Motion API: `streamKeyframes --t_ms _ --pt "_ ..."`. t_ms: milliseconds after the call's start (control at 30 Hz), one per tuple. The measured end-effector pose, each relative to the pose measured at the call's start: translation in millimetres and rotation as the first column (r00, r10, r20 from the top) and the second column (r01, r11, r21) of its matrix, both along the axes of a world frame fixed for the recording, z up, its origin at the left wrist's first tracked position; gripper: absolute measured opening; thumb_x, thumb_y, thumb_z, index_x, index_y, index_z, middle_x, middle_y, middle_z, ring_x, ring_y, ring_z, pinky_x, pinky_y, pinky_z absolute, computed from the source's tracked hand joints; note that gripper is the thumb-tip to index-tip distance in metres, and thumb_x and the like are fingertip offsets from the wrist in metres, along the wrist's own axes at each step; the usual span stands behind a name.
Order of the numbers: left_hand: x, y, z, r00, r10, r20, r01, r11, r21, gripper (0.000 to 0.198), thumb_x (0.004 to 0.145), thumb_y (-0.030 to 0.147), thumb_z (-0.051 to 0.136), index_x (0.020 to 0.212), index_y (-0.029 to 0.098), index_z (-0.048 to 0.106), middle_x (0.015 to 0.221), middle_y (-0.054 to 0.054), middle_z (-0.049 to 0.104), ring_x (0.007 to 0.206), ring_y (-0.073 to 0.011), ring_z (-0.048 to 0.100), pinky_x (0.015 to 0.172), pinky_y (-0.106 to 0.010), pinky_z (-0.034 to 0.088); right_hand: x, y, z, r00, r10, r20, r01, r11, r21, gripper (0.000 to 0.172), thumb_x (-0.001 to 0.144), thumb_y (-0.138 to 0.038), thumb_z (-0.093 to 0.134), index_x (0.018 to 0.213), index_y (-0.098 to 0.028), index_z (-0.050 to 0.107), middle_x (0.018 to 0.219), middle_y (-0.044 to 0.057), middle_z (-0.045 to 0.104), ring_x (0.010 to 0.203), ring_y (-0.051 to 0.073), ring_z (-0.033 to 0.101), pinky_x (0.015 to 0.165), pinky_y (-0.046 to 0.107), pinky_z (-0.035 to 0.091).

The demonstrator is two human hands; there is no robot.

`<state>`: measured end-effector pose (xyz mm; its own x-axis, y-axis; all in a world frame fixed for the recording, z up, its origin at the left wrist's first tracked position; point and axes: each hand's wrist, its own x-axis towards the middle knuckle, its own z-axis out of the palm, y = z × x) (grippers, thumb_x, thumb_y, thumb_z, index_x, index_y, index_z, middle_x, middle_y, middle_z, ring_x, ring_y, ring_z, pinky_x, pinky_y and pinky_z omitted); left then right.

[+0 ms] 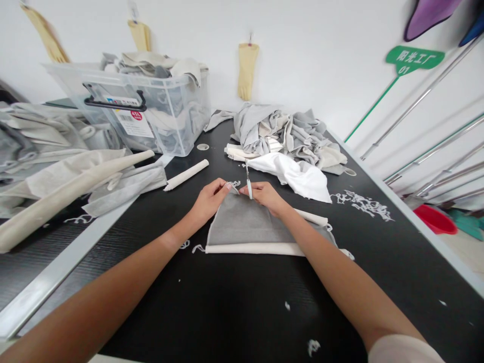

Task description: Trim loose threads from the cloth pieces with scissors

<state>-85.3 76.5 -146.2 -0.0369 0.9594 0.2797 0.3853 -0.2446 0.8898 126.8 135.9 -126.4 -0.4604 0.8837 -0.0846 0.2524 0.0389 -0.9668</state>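
A grey cloth with cream bands along its near and far edges lies flat on the black table in front of me. Loose threads hang from its corners. My left hand pinches the far left corner, which is lifted a little. Close beside it, my right hand is closed around a pair of small scissors with white handles. Their metal blades point away from me, and my fingers cover part of the handles. Whether the right fingertips also touch the cloth, I cannot tell.
Beyond my hands are a white cloth and a heap of grey cloths. Thread scraps lie to the right. At left stand a clear plastic bin of cloths and more piled fabric. A cream roll lies nearby.
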Motion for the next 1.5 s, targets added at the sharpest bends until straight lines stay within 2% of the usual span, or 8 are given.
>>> streamKeyframes --t_ms 133,267,400,567,867,1067,1267,1500 --pt "-5 -3 1.6 0.983 0.114 -0.145 -0.106 0.992 0.063 0.036 0.103 0.048 0.050 0.081 0.021 0.058 0.074 0.002 0.058 0.071 -0.0150 0.054 0.067 -0.027 0.038 0 -1 -0.4 1.000 -0.006 0.004 0.006 1.000 0.007 0.060 0.074 -0.062 0.083 0.101 -0.009 0.084 0.054 -0.006 0.041 0.057 0.009 0.027 0.058 0.029 0.025" --pt "-14 -9 4.7 0.882 0.250 -0.399 -0.252 0.966 0.048 0.033 0.104 0.048 0.047 0.090 0.024 0.065 0.077 0.000 0.066 0.071 -0.0184 0.059 0.065 -0.029 0.034 3 4 -5.5 1.000 -0.018 -0.004 0.018 1.000 0.001 0.059 0.076 -0.064 0.081 0.102 -0.011 0.085 0.055 -0.007 0.038 0.056 0.009 0.023 0.054 0.028 0.018" --pt "-22 -12 5.4 0.818 0.209 -0.535 -0.252 0.968 -0.007 0.022 0.101 0.037 0.052 0.106 0.027 0.070 0.084 -0.001 0.073 0.077 -0.0211 0.065 0.065 -0.030 0.033 5 10 -10.2 0.999 -0.023 -0.032 0.021 0.999 -0.041 0.059 0.077 -0.065 0.080 0.103 -0.013 0.084 0.055 -0.008 0.032 0.054 0.010 0.020 0.052 0.029 0.013" --pt "-33 -3 0.4 0.868 0.151 -0.472 -0.198 0.979 -0.052 0.024 0.098 0.041 0.055 0.107 0.029 0.073 0.080 0.001 0.072 0.074 -0.0194 0.065 0.065 -0.029 0.037 4 9 -11.2 0.999 -0.029 -0.017 0.028 0.999 -0.015 0.057 0.076 -0.065 0.080 0.098 -0.012 0.084 0.054 -0.008 0.033 0.054 0.009 0.021 0.053 0.029 0.014" --pt "-56 11 -3.8 0.956 -0.028 -0.291 -0.009 0.992 -0.124 0.044 0.100 0.056 0.046 0.086 0.023 0.071 0.074 0.000 0.070 0.063 -0.0170 0.064 0.067 -0.029 0.046 5 9 -11.3 1.000 -0.018 0.005 0.018 1.000 0.016 0.053 0.080 -0.063 0.076 0.096 -0.013 0.084 0.056 -0.007 0.036 0.055 0.009 0.022 0.053 0.029 0.015" --pt "-54 8 -0.5 0.994 0.077 -0.076 -0.091 0.975 -0.201 0.040 0.087 0.053 0.066 0.103 0.019 0.079 0.081 -0.004 0.075 0.065 -0.0179 0.068 0.063 -0.028 0.049 6 10 -13.6 1.000 -0.009 0.002 0.009 0.999 0.034 0.053 0.080 -0.063 0.076 0.096 -0.013 0.084 0.055 -0.007 0.034 0.055 0.010 0.022 0.054 0.029 0.016" --pt "-60 12 1.2 0.999 0.032 -0.003 -0.031 0.949 -0.313 0.044 0.090 0.049 0.060 0.110 0.014 0.077 0.092 -0.010 0.081 0.072 -0.0198 0.076 0.063 -0.028 0.052 4 10 -16.7 0.999 -0.024 0.047 0.020 0.996 0.086 0.057 0.080 -0.066 0.073 0.096 -0.013 0.085 0.056 -0.004 0.040 0.056 0.011 0.026 0.056 0.030 0.021" --pt "-68 14 -2.3 0.992 0.064 -0.104 -0.091 0.957 -0.277 0.038 0.093 0.045 0.055 0.106 0.017 0.077 0.087 -0.008 0.080 0.065 -0.0189 0.074 0.060 -0.028 0.051 3 8 -14.7 0.997 -0.035 0.072 0.028 0.995 0.101 0.059 0.080 -0.068 0.073 0.096 -0.013 0.085 0.057 -0.004 0.042 0.057 0.012 0.028 0.057 0.029 0.022"
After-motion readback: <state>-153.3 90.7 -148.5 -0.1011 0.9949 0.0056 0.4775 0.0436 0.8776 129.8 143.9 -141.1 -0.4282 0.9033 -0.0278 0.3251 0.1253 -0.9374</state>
